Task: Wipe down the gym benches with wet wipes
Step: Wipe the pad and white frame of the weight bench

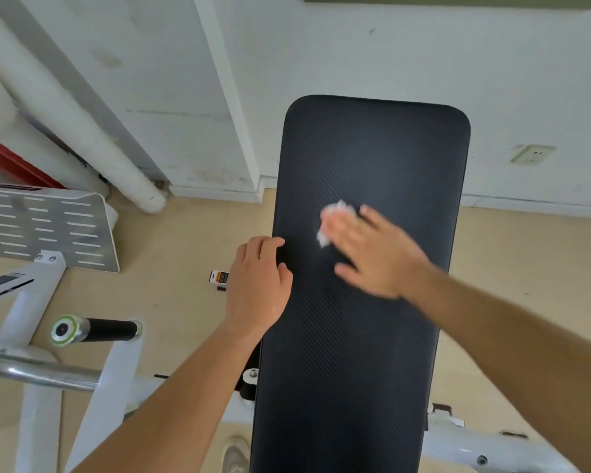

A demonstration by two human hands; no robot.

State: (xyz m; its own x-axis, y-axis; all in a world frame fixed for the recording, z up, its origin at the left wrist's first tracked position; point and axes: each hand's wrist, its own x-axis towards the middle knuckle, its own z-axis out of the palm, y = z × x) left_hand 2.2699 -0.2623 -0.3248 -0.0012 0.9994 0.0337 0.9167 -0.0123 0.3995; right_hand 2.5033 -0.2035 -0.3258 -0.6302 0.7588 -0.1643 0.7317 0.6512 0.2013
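My right hand point(372, 254) lies flat on the long black ribbed bench pad point(355, 353), fingers straight and spread, palm down. Under the fingertips it presses a crumpled white wet wipe point(335, 216), which shows past them toward the pad's far end. The wipe sits about halfway along the pad, a little nearer its left edge than its right. The hand and wipe are blurred, so I cannot make out the wipe's folds.

My left hand point(258, 278) grips the pad's left edge, just beside the right hand but not touching it. Its fingers curl at the edge and the thumb rests on the top surface.

The pad runs away from me toward a white painted wall, its rounded far corners well short of the skirting. A white metal frame point(475, 442) shows beneath the pad's near end on both sides.

On the tan floor off the left edge lies a small orange-and-black box point(219, 278), close to my left wrist. Farther left are a grey slotted metal plate point(48, 227), a black foam roller with a chrome end cap point(96, 331) and a thick white pipe point(82, 124) slanting down the wall. A pale wall socket point(531, 154) is on the wall beyond the pad's right edge. The toe of a light shoe point(236, 455) shows by the near left corner.
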